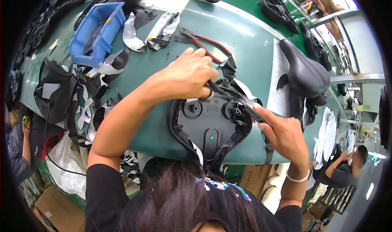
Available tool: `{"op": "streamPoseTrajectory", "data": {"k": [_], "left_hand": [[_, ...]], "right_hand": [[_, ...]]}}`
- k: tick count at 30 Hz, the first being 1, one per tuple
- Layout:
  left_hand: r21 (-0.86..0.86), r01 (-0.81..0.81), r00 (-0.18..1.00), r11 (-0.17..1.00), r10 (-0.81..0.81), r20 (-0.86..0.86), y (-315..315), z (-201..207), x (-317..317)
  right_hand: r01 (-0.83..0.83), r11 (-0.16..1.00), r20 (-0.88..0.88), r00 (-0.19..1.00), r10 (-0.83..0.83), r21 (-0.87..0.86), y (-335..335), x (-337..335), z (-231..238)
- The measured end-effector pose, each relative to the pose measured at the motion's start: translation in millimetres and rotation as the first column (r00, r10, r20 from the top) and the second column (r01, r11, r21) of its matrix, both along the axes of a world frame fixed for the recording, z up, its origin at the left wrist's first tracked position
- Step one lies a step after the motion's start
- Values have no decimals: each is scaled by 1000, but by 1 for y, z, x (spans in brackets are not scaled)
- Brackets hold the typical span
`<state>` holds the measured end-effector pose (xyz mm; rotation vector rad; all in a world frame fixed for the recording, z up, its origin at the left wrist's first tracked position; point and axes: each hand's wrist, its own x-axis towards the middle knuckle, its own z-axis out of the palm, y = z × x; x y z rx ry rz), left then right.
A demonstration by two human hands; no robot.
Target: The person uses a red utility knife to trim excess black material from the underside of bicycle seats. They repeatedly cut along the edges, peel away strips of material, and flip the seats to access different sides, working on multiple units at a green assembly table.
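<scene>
A black bicycle saddle [192, 128] lies upside down before me at the table's near edge, its hollow underside up and its wide end away from me. Fingers closed, my left hand [190, 75] grips a dark strip of cover material [214, 86] at the saddle's far rim. My right hand [283, 136] is wrapped round a slim dark knife-like tool [250, 109], whose front end reaches the rim near the left hand; its tip is hard to make out. White-backed edging [243, 87] stands up along the rim. Red-handled cutting pliers [208, 44] lie just beyond my left hand.
A blue bin [98, 34] stands at the far left, with black and white offcuts [83, 97] heaped below it. To the right, a finished saddle [304, 68] rests by a paper sheet [278, 89]. More saddles [277, 12] line the far side. Other people work at both sides.
</scene>
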<state>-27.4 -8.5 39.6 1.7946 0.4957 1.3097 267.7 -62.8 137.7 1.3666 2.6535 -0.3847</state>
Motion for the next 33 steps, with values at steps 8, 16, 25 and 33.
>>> {"op": "streamPoseTrajectory", "data": {"k": [8,16,25,33], "left_hand": [[-661,88,916,745,200,348,11,36,32],[-335,-226,493,915,404,771,26,124,5],[-231,-693,434,683,652,622,-19,107,-27],[-375,-250,718,893,-89,-690,-29,-9,7]], "right_hand": [[-126,987,164,981,109,101,-19,-10,-7],[339,940,-200,923,-328,25,-114,5,-38],[463,519,-433,287,-855,-718,-182,-11,-67],[441,704,-735,134,-665,-557,-98,-13,-75]]}}
